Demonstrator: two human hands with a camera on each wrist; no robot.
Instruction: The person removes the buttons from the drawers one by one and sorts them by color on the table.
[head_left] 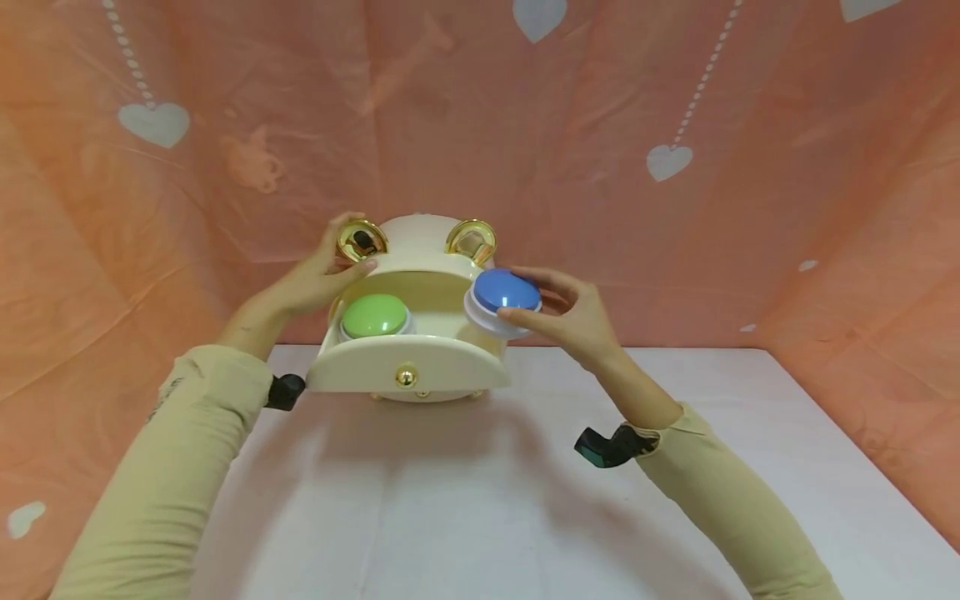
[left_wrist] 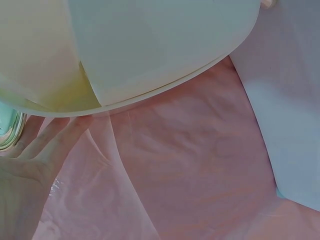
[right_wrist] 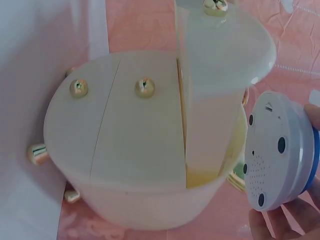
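Note:
A cream mini chest of drawers (head_left: 420, 237) with gold-rimmed ears and round gold knobs stands before me, its top drawer (head_left: 457, 367) pulled out. Inside the drawer, at the left, sits a green push button (head_left: 375, 317) with a white base. My right hand (head_left: 570, 312) grips a blue push button (head_left: 506, 290) by its edge, at the drawer's right end. The white underside (right_wrist: 267, 155) with dark feet and small holes shows in the right wrist view. My left hand (head_left: 318, 271) rests against the chest's left side near the gold ear (head_left: 363, 242), fingers stretched in the left wrist view.
White cloth covers the table (head_left: 450, 500). A pink curtain (head_left: 585, 183) with white hearts hangs close behind the chest and along both sides. Lower drawers (right_wrist: 140, 125) with gold knobs are closed, and small gold feet (right_wrist: 37, 154) support the chest.

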